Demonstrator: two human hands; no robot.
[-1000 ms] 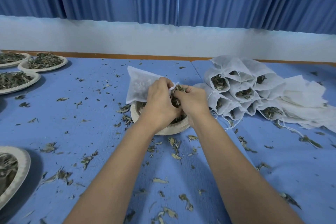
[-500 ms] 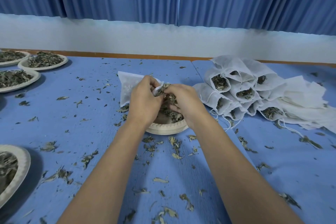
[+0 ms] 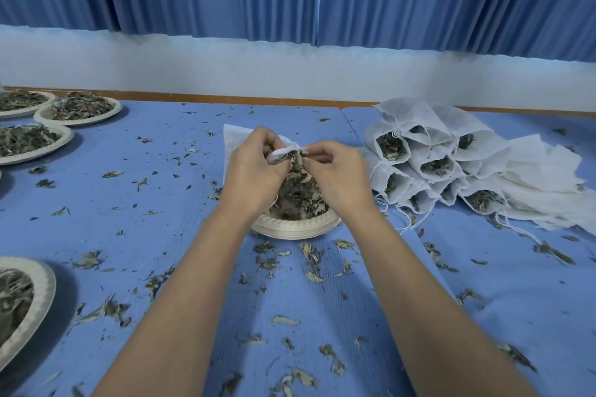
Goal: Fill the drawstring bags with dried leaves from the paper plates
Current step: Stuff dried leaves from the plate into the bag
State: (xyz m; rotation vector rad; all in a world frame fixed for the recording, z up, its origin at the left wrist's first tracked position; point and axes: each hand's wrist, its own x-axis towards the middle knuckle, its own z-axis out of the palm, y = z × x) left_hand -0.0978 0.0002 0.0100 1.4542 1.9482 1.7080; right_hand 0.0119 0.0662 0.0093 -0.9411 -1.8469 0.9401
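Over a round white paper plate (image 3: 295, 229) on the blue counter (image 3: 161, 235), left hand (image 3: 254, 171) and right hand (image 3: 338, 177) pinch a white mesh drawstring bag's (image 3: 240, 138) mouth, stuffing brown dried leaves (image 3: 296, 190); likely next, cinching demands a steady pull

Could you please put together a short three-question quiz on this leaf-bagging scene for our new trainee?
1. True or false: both hands are at the mouth of the white bag above the paper plate.
2. On which side of the person does the pile of filled bags lie: A) left, B) right, C) behind the curtain?
3. Fill in: scattered leaves lie on the ____ table cover.

Key
1. True: the left hand and the right hand both pinch the bag's rim, with leaves heaped on the plate below.
2. B: the pile is to the person's right; more plates of leaves sit to the left.
3. Blue.
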